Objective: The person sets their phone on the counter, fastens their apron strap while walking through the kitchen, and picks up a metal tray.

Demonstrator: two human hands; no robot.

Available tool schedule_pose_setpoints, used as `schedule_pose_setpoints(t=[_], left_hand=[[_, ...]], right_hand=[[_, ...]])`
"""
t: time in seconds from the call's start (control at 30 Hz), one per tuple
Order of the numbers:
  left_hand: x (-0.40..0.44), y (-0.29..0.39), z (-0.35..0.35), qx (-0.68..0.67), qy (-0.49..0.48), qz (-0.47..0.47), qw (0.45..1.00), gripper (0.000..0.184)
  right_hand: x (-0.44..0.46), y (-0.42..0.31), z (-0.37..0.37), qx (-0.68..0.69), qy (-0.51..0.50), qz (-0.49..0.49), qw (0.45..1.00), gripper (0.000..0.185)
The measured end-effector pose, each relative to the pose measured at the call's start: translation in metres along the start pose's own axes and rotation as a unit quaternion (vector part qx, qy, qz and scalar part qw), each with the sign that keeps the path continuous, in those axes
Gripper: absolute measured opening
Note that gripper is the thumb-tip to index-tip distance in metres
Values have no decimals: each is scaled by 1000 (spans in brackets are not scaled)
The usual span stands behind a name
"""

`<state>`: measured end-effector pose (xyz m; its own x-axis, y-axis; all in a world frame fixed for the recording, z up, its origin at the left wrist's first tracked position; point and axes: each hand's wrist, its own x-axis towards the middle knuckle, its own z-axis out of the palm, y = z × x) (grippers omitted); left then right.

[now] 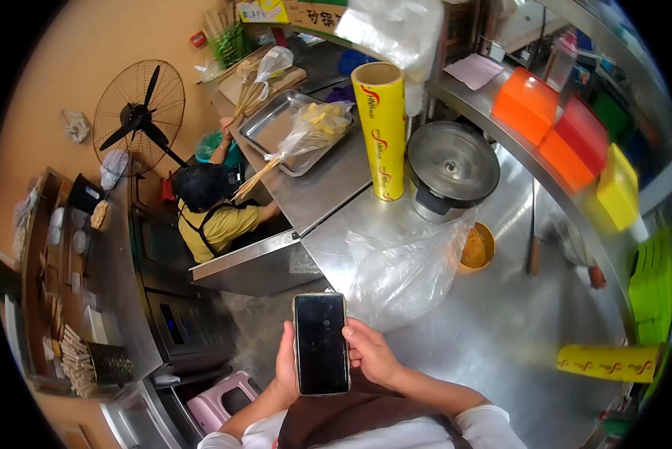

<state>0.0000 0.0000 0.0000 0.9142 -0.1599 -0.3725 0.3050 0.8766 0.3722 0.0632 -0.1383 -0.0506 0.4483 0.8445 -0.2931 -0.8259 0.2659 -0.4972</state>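
A smartphone (322, 344) with a dark screen and a pale case edge is held upright in front of my apron. My left hand (285, 364) grips its left edge, thumb along the side. On the other edge, my right hand (369, 352) closes around the phone, thumb near the screen's rim. Just beyond the phone lies a crumpled clear plastic bag (403, 277) on the steel counter (456, 337). Beside the bag sits an orange-yellow bowl (477, 248) with brownish contents.
A tall yellow roll (381, 135) stands by a round steel machine (453, 165). A steel tray (276, 120) bears bagged skewers (313, 131). At left, a co-worker in a yellow shirt (212, 230) is low behind the counter, near a fan (139, 116). Orange bins (525, 106) line the right shelf.
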Motion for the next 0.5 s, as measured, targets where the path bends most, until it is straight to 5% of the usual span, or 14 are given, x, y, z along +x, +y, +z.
schedule_pose_setpoints(t=[0.1, 0.2, 0.37, 0.43, 0.5], left_hand=[[22, 3, -4, 20, 30, -34, 999, 77], [26, 7, -17, 137, 191, 19, 972, 73], [10, 25, -38, 97, 62, -33, 993, 65], [-1, 34, -39, 286, 165, 16, 944, 60], [-15, 42, -45, 323, 171, 24, 931, 53]], right_hand=[[10, -18, -13, -18, 27, 21, 999, 35], [32, -18, 3, 89, 140, -50, 985, 28], [72, -33, -15, 134, 134, -118, 975, 22], [104, -43, -36, 136, 180, -210, 951, 22], [136, -60, -63, 215, 199, -274, 916, 24]])
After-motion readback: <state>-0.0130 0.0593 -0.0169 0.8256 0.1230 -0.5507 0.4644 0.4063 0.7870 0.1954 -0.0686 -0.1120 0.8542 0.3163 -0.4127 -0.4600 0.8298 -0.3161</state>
